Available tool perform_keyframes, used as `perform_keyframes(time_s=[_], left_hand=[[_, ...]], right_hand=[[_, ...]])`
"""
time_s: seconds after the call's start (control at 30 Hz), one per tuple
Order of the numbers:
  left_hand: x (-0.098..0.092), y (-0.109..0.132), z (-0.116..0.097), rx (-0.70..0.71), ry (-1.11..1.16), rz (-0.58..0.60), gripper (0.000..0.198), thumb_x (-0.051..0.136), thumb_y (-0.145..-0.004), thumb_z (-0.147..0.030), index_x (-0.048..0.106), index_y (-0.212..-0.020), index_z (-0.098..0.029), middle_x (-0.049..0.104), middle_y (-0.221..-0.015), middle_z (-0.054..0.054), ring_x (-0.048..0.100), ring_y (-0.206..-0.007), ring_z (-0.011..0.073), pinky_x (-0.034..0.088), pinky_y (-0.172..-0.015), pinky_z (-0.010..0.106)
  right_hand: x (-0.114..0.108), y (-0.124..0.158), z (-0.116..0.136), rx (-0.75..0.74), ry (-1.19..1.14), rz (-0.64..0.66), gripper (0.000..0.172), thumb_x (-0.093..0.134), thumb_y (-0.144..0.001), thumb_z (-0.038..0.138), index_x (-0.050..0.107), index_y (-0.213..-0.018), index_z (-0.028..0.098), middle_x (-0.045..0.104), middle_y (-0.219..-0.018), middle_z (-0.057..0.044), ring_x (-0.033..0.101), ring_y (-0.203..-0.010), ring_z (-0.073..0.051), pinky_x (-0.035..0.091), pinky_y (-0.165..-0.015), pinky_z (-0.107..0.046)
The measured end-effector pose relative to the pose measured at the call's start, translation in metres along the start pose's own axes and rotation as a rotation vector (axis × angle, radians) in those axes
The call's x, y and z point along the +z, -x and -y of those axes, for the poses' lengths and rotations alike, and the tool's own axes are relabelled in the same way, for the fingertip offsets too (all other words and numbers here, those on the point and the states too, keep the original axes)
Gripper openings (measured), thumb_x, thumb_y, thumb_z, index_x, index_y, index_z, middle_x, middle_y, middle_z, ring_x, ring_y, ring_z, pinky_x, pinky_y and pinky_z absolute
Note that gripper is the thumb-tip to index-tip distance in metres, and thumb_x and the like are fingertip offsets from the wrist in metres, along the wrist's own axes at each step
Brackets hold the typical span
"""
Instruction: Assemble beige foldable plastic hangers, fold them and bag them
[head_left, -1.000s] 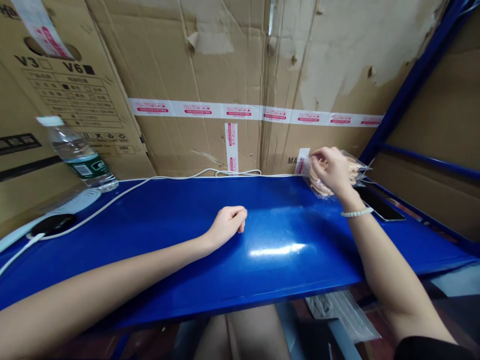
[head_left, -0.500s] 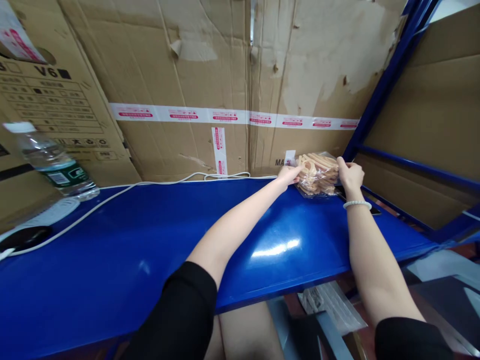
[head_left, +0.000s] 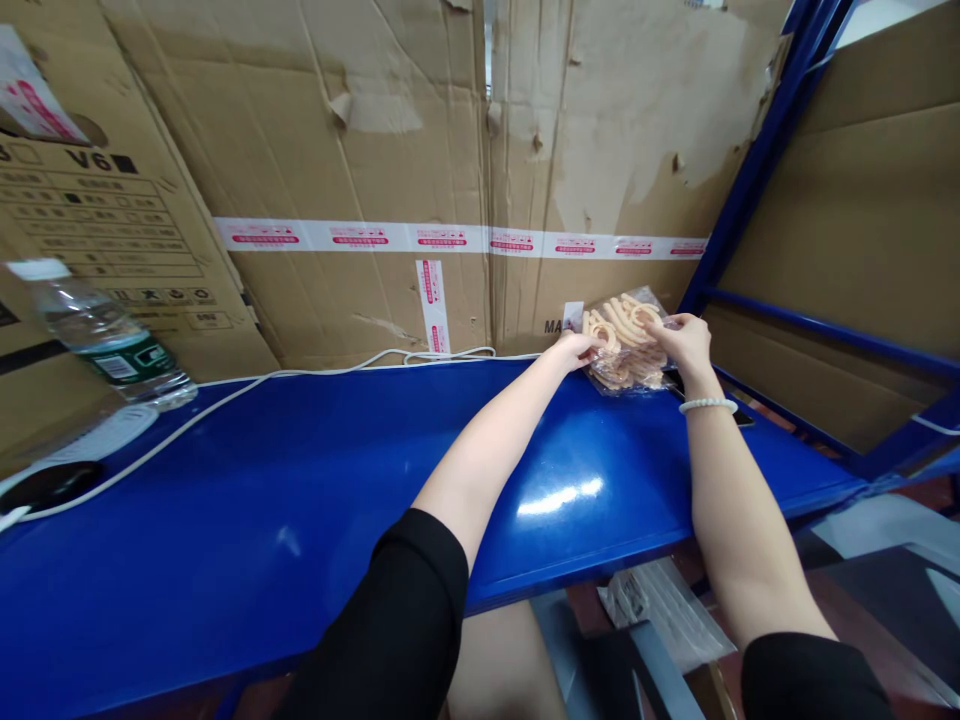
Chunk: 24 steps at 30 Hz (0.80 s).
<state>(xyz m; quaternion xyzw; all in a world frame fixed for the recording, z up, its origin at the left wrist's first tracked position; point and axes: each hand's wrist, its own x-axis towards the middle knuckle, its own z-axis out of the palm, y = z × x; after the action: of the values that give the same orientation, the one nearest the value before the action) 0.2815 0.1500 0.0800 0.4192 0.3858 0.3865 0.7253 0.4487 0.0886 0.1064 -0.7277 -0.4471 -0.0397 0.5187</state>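
A clear plastic bag (head_left: 624, 345) full of beige loop-shaped pieces stands against the cardboard at the back right of the blue shelf (head_left: 337, 480). My left hand (head_left: 576, 347) pinches the bag's left edge, beside a small white label. My right hand (head_left: 681, 338) grips the bag's right side near the top, fingers closed on the plastic. A pearl bracelet sits on my right wrist. The bag is tilted up between both hands.
A water bottle (head_left: 105, 335) stands at the far left, with a white cable (head_left: 300, 375) running along the back edge and a black puck-shaped device (head_left: 45, 485) near it. A dark phone (head_left: 739, 418) lies just right of the bag. Taped cardboard walls (head_left: 390, 180) close the back.
My left hand left the middle of the shelf and reached to the bag's left edge. Both hands then lifted the bag's top slightly. The view shifted right.
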Motion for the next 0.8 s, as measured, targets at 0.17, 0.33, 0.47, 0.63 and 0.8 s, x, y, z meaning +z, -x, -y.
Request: perform_keyframes(time_s=[0.17,0.33,0.47,0.63,0.8], left_hand=[[-0.004,0.011,-0.007,0.009,0.081,0.019,0.027,0.062,-0.097,-0.03,0.061,-0.118,-0.014,0.065,-0.11,0.008,0.066,-0.089,0.0173,0.06,-0.074,0.033],[-0.032,0.043,-0.022,0.061,0.183,0.05,0.018,0.067,-0.087,-0.008,0.065,-0.105,-0.01,0.069,-0.092,0.006,0.068,-0.078,0.0164,0.059,-0.073,0.033],[-0.084,0.091,-0.02,0.284,0.286,0.016,0.028,0.071,-0.075,-0.001,0.069,-0.1,-0.012,0.074,-0.095,0.008,0.072,-0.086,0.0187,0.058,-0.086,0.034],[-0.176,0.169,0.014,0.49,0.286,-0.274,0.045,0.088,-0.054,-0.007,0.07,-0.096,-0.012,0.077,-0.096,0.008,0.073,-0.091,0.023,0.056,-0.093,0.038],[-0.249,0.23,0.034,0.549,0.16,-0.532,0.053,0.092,-0.049,-0.016,0.07,-0.097,-0.01,0.076,-0.097,0.01,0.073,-0.09,0.0263,0.057,-0.088,0.04]], right_hand=[[0.003,0.005,0.01,-0.066,-0.052,-0.045,0.026,0.075,-0.056,0.03,0.063,-0.076,0.019,0.065,-0.078,-0.004,0.062,-0.08,-0.023,0.051,-0.085,-0.039],[0.025,0.022,0.028,-0.155,-0.338,0.002,0.031,0.076,-0.057,0.034,0.064,-0.08,0.018,0.062,-0.075,-0.001,0.06,-0.074,-0.02,0.052,-0.074,-0.037],[0.056,0.073,0.06,-0.23,-0.647,0.218,0.033,0.078,-0.061,0.039,0.059,-0.081,0.02,0.061,-0.077,0.0,0.06,-0.073,-0.018,0.053,-0.07,-0.034],[0.085,0.166,0.094,-0.355,-0.707,0.639,0.036,0.08,-0.068,0.041,0.061,-0.09,0.02,0.069,-0.091,-0.004,0.065,-0.086,-0.021,0.054,-0.086,-0.04],[0.088,0.216,0.1,-0.379,-0.613,1.19,0.059,0.077,-0.076,0.043,0.06,-0.129,0.024,0.059,-0.138,-0.011,0.064,-0.113,-0.026,0.053,-0.097,-0.047]])
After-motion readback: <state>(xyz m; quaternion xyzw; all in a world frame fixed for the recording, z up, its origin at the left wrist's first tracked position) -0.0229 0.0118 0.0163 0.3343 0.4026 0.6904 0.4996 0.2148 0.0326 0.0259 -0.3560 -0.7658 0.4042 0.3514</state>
